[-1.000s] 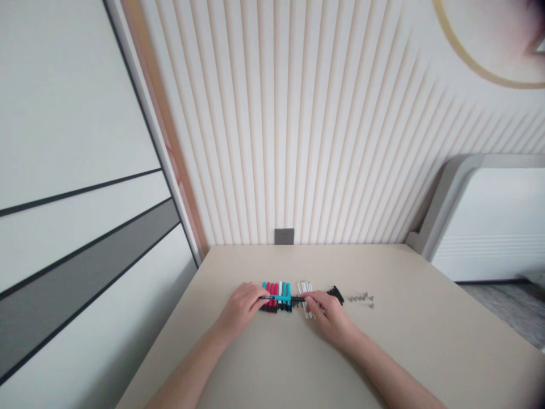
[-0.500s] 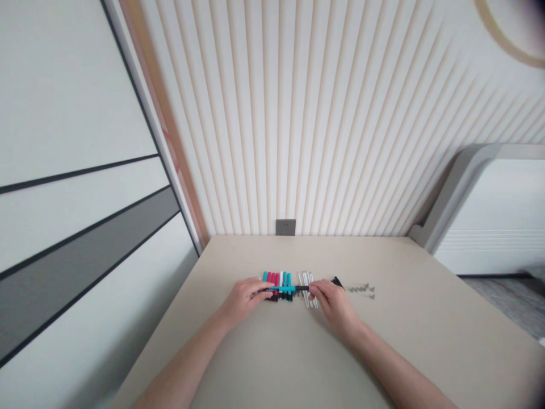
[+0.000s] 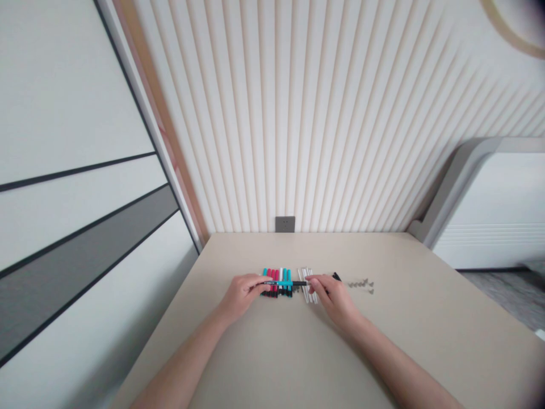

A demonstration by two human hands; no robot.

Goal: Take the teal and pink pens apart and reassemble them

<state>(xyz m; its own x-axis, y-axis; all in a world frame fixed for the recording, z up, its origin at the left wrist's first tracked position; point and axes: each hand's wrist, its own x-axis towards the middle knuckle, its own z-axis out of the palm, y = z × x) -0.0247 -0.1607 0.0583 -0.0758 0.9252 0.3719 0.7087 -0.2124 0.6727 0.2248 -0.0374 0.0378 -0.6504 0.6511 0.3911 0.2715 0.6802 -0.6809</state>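
Left hand [image 3: 240, 294] pinched shut on the pen's [image 3: 284, 283] 9-o'clock end, right hand [image 3: 334, 294] pinched at its 3-o'clock end. I judge a loose pinch could drop it onto white tubes [image 3: 305, 296].

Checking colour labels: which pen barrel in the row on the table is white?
The white barrel, partly behind the held pen, between pink-red barrels on its left and two cyan barrels on its right; no other in that row is white.

Near tabletop [image 3: 272, 352] lies open; white rods [image 3: 305, 292] crowd the right hand [image 3: 336, 292].
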